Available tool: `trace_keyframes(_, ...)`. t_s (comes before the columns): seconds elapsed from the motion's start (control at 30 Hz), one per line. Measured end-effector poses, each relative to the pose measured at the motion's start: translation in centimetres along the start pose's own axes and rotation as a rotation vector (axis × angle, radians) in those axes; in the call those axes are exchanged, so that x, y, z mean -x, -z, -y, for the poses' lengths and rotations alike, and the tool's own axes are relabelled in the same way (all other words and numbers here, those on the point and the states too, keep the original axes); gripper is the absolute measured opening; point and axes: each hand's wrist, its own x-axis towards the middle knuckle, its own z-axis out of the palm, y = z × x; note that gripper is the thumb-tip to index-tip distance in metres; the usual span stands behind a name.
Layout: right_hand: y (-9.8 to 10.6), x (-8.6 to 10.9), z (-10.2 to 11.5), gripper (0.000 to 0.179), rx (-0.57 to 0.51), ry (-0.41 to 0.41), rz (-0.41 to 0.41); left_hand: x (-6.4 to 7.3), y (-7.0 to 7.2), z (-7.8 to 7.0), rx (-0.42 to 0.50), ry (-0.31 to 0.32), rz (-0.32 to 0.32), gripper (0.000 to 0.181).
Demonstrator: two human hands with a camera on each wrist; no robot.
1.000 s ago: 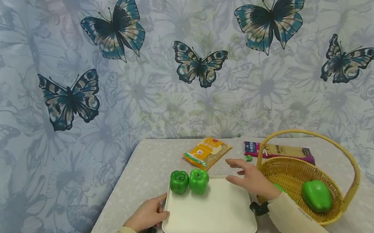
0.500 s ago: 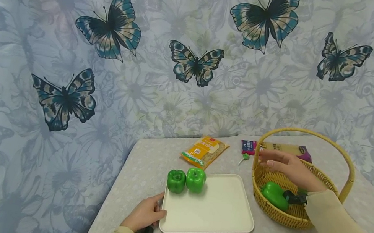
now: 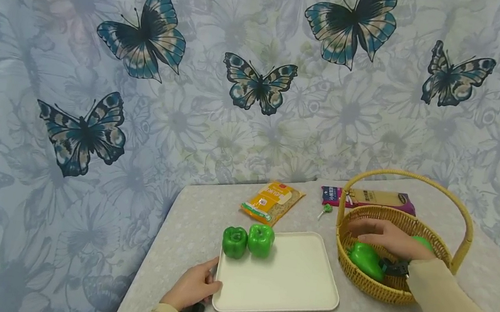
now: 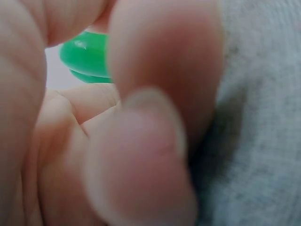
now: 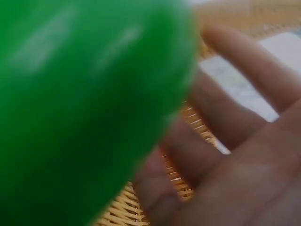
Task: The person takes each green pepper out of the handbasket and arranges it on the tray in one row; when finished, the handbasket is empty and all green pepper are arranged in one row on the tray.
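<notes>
At the left rim of a cream tray, my left hand grips the edge, thumb over the rim. Blurred, curled fingers fill much of the left wrist view. Two green bell peppers, one darker and one brighter, stand side by side in the tray's far left corner. My right hand reaches into a yellow wicker basket, fingers extended and apart. Beneath it lies a green bell pepper; another pepper shows partly behind the hand. A pepper looms large beside the fingers in the right wrist view.
An orange bag of grain lies behind the tray. Close to the basket is a small green lollipop. A long purple and tan packet lies behind the basket, whose tall handle arches over it. Butterfly-patterned fabric hangs at the back.
My right hand has moved right from above the tray to the basket and then lowered into it. The left hand stays at the tray's edge. The view has shifted slightly.
</notes>
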Motion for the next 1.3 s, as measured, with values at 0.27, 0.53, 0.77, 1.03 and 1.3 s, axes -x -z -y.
trace_keyframes(0.27,-0.4,0.0,-0.3,0.043,0.084,-0.004,0.137,0.1,0.1,0.2,-0.011,0.003,-0.005,0.079)
trace_keyframes(0.53,-0.2,-0.7,-0.7,0.035,0.142,-0.078,0.127,0.0,-0.1,0.5,0.008,0.007,-0.014,0.079)
trace_keyframes(0.77,-0.3,-0.9,-0.8,0.041,0.168,-0.144,0.059,0.1,-0.1,0.3,0.0,0.0,-0.018,0.078)
trace_keyframes(1.03,-0.5,-0.7,-0.5,0.042,0.252,-0.131,-0.014,0.1,0.0,0.0,-0.004,-0.001,-0.015,0.079)
trace_keyframes(1.3,-0.5,-0.7,-1.1,0.037,0.308,-0.105,-0.083,0.1,-0.1,0.0,0.0,-0.001,-0.008,0.079)
